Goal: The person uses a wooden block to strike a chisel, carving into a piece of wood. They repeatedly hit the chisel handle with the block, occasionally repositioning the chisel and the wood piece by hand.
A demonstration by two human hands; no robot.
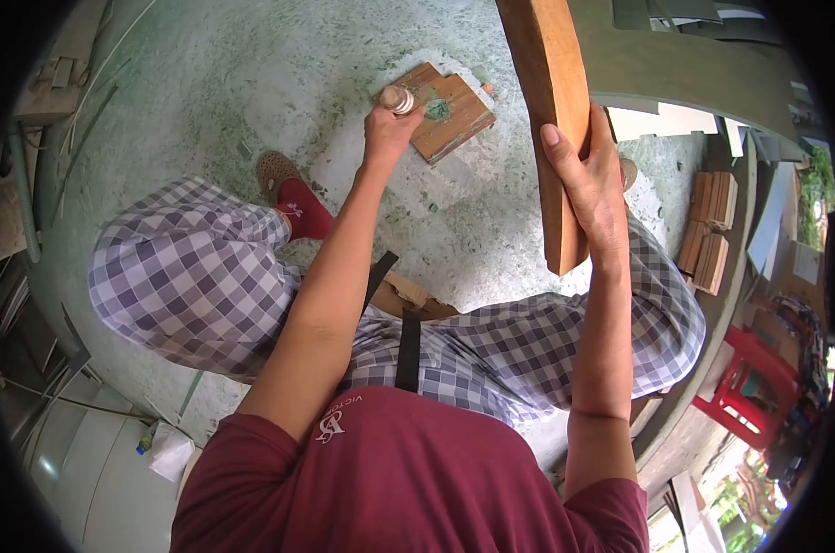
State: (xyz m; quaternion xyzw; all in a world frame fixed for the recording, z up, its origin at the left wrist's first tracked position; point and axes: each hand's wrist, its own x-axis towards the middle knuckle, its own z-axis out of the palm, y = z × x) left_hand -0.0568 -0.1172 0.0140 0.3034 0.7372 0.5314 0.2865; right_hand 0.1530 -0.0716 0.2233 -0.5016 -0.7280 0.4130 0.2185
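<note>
My left hand (pixel 390 136) is closed round a short, pale, round-ended object (pixel 397 99), which looks like a handle; its lower part is hidden. It is at the left side of a notched brown wooden board (pixel 454 115) lying on the floor. A patch of green material (pixel 437 110) shows on the board, just right of the hand. My right hand (pixel 590 180) grips a long, thick piece of wood (pixel 554 83), thumb on its near face and fingers round the far edge. This wood is raised above the floor, and its upper end runs out of view.
Stacked wooden blocks (pixel 709 217) stand at the right, beside a red plastic stool (pixel 753 387). A greenish panel (pixel 694 74) spans the upper right. My checked trouser legs (pixel 196 267) spread either side of the stained floor (pixel 251 83). Long strips lie at the left.
</note>
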